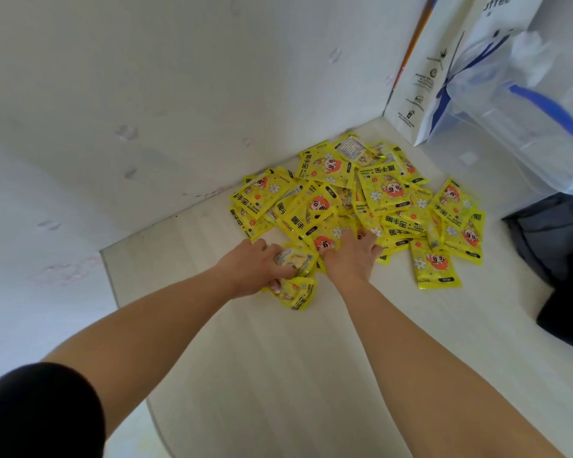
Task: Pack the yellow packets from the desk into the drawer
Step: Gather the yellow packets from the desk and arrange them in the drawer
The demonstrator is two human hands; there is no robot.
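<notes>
The yellow packets (361, 200) lie in a loose, overlapping heap right of the frame's centre, on the pale wood-grain desk (278, 375) close to where it meets the wall. Each is a flat glossy sachet printed with a red-haired cartoon face, white flowers and black lettering, and a few are turned over to show a pale label. At the heap's lower left edge the left hand (252, 269) grips a crumpled bunch of them, and the right hand (354, 256) rests on the packets just beside it.

Right hand (353, 257): fingertips vanish under the yellow packets (382, 193). Left hand (253, 267): fingers half buried too. Dark bag (558, 259) at three o'clock runs off the edge; paper bag (420, 64) print, one o'clock, unreadably small.
</notes>
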